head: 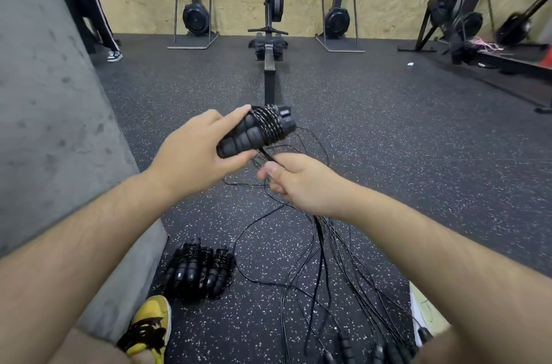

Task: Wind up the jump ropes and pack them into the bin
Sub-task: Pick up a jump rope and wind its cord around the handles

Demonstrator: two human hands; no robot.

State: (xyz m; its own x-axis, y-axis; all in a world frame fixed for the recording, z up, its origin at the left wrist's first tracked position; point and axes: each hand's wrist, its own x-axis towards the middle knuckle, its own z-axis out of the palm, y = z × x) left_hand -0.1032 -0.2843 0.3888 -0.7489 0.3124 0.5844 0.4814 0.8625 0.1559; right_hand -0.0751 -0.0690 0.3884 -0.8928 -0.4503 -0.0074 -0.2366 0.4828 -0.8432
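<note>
Winding step, looks like: the paired handles (248, 136) are gripped in the left hand (194, 151) above the floor (388, 124), the loose cord (268, 156) is pinched by the curled right hand (298, 181) just below, and more turns will probably be needed before anything gets packed.

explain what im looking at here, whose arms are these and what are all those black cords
This is one picture from a camera worn on a person's head, looking forward and down, so both arms are that person's own. The left hand grips two black handles with cord wound round them; the right hand pinches the cord's loose part just below. On the speckled floor lie wound jump ropes beside a yellow shoe, and a tangle of unwound ropes. A rowing machine stands ahead.
</note>
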